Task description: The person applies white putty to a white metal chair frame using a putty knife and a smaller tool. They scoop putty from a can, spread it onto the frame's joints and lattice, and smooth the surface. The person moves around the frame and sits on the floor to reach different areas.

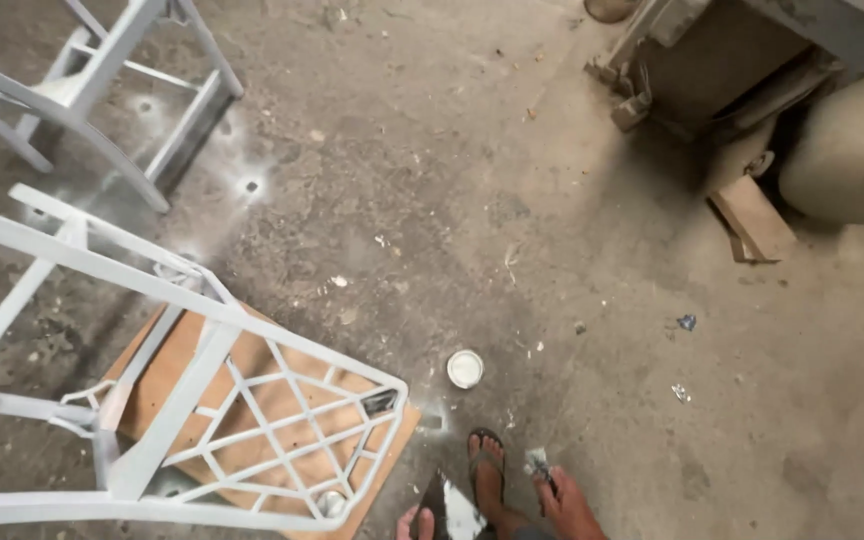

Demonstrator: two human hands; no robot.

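Head view: I'm gripping a paint-smeared scraper (449, 508) in my left hand (414, 523) and a small putty-caked tool (537, 463) in my right hand (567, 505), seemingly mid-filling, needing steady reach toward the white frame (202, 370).

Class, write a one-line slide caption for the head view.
Right hand holds a small scraper, left hand a putty blade, beside a white-painted metal frame on a board.

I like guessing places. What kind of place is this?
Probably a workshop where metal frames get painted. A white-painted frame lies on a board, pale spray marks dot the dusty concrete floor, and a small tin of white paint stands nearby.
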